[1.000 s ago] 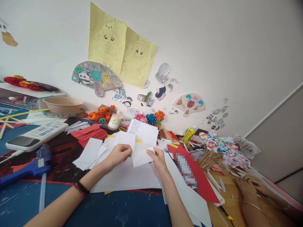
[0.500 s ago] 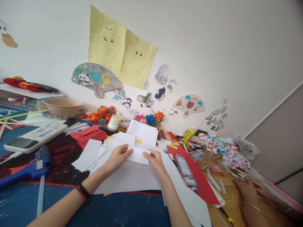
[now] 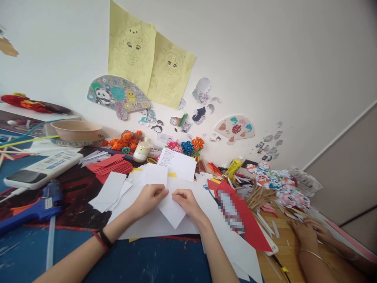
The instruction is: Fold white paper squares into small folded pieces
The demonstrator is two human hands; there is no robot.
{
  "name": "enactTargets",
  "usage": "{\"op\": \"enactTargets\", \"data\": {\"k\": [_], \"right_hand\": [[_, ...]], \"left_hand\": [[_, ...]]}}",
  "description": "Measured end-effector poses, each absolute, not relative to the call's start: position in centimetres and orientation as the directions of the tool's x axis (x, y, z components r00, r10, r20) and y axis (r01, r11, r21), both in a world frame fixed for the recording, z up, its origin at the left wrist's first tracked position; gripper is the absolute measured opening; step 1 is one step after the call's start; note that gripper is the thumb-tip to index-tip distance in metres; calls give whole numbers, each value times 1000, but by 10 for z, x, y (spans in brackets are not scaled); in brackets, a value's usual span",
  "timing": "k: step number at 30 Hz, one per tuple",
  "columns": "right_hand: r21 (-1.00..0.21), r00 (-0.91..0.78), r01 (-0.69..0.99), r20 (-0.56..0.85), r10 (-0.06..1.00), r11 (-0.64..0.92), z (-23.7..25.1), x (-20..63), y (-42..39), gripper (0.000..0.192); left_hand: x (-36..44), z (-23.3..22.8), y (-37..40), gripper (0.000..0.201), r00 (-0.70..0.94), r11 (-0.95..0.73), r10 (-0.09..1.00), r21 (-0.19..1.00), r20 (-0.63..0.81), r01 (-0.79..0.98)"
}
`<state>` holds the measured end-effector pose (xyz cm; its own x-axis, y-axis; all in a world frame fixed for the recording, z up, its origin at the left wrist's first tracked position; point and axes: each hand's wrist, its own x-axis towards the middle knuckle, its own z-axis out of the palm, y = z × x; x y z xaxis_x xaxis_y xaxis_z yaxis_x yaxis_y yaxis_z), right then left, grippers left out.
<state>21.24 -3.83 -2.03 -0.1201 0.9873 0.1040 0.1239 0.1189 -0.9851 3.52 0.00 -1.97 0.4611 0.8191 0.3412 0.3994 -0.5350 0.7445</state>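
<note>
A small white sheet of paper [image 3: 173, 214] hangs between my hands, one corner pointing down toward me. My left hand [image 3: 150, 197] is closed on its upper left side, thumb against fingers. On the upper right side my right hand [image 3: 188, 202] pinches the same sheet. The fingers partly cover its top edge. Beneath lies a large white sheet [image 3: 132, 230]. Just beyond the hands are a blank white paper [image 3: 154, 176] and a card with lines of writing [image 3: 181, 165]. More white paper slips [image 3: 110, 190] lie left of my left hand.
At left are a blue glue gun [image 3: 48, 202], a white power bank [image 3: 44, 169] and a bowl [image 3: 76, 131]. Red paper strips [image 3: 110, 167] and a bottle [image 3: 141, 150] stand behind. Red card [image 3: 253, 232] lies at right, near another person's hands [image 3: 309, 232] and paper flowers [image 3: 277, 182].
The small paper has turned from a flat, level rectangle to a corner-down position. My hands have come closer together, and the view has shifted slightly.
</note>
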Motion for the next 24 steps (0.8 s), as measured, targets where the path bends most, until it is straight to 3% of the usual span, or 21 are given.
{"op": "enactTargets", "data": {"k": [7, 12, 15, 18, 21, 24], "right_hand": [[-983, -129, 127, 115, 985, 131, -20, 219, -34, 16], [-984, -81, 108, 136, 987, 144, -17, 223, -35, 17], [-982, -100, 92, 154, 983, 164, -15, 219, -37, 19], [-986, -186, 68, 139, 973, 154, -16, 210, -41, 35], [-987, -195, 34, 147, 970, 157, -17, 201, -43, 53], [-983, -129, -10, 185, 974, 186, -16, 198, -43, 56]], "left_hand": [[16, -9, 20, 35, 244, -422, 904, 829, 352, 368], [0, -10, 32, 34, -84, -211, 972, 973, 219, 96], [1, -15, 32, 32, -64, -151, 987, 988, 149, -35], [12, -20, 26, 35, -2, -113, 994, 990, 113, -80], [28, -22, 12, 30, 131, -50, 989, 992, 66, -118], [38, -19, -1, 25, 275, 12, 961, 993, 20, -114]]}}
